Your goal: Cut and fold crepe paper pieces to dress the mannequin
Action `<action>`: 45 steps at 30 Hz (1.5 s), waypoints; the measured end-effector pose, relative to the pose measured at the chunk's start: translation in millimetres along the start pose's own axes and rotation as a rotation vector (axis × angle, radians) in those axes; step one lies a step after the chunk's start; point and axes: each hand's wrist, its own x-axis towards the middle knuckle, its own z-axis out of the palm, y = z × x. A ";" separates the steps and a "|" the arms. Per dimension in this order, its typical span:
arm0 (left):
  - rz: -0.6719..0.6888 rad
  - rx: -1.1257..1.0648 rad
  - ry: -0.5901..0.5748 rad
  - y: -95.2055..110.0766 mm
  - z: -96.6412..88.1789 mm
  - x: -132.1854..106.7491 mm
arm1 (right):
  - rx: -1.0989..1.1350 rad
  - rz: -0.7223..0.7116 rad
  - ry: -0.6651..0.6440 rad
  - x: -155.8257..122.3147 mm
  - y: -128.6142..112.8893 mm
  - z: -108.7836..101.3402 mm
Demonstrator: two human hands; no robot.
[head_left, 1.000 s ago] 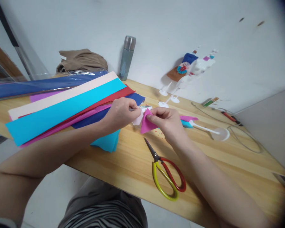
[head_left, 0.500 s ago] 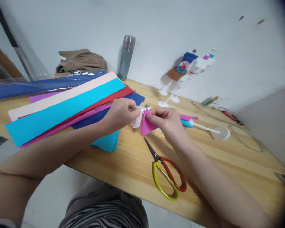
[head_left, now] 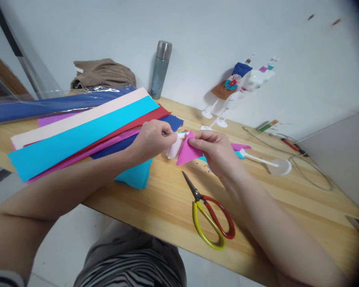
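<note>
1. The right hand (head_left: 217,149) has thumb and forefinger clamped on the pink piece (head_left: 188,153), which spreads below their tips; pinch lightly to avoid creases
2. The left hand (head_left: 155,138) seems closed on a slim tool (head_left: 183,135) pointing toward the pink; steady it
3. Mind the scissors (head_left: 197,195), points just below the fingertips

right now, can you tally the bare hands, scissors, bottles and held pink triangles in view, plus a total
Hands: 2, left hand and right hand
Scissors: 1 pair
Bottle: 1
Held pink triangle: 1
Total: 5
</note>
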 end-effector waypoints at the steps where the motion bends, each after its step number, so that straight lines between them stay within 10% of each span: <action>1: -0.011 -0.001 -0.001 -0.3 -0.7 0.7 | 0.046 0.015 0.004 0.2 -2.3 -0.8; 21: -0.276 -0.286 -0.016 -2.3 -2.3 9.2 | 0.345 0.028 0.191 8.4 6.7 5.4; 28: -0.272 -0.303 -0.040 -5.7 -0.6 9.5 | -0.109 -0.623 0.401 -8.6 2.4 7.1; 32: -0.275 -0.307 -0.044 -2.7 -2.0 8.7 | -0.640 -1.008 0.261 -13.1 11.8 2.7; 37: -0.260 -0.327 -0.032 -1.7 -3.3 8.8 | -1.039 -1.127 0.128 -9.8 26.1 2.5; 45: -0.269 -0.331 -0.035 -1.5 -2.6 9.2 | -1.056 -1.164 0.078 -6.5 28.7 1.8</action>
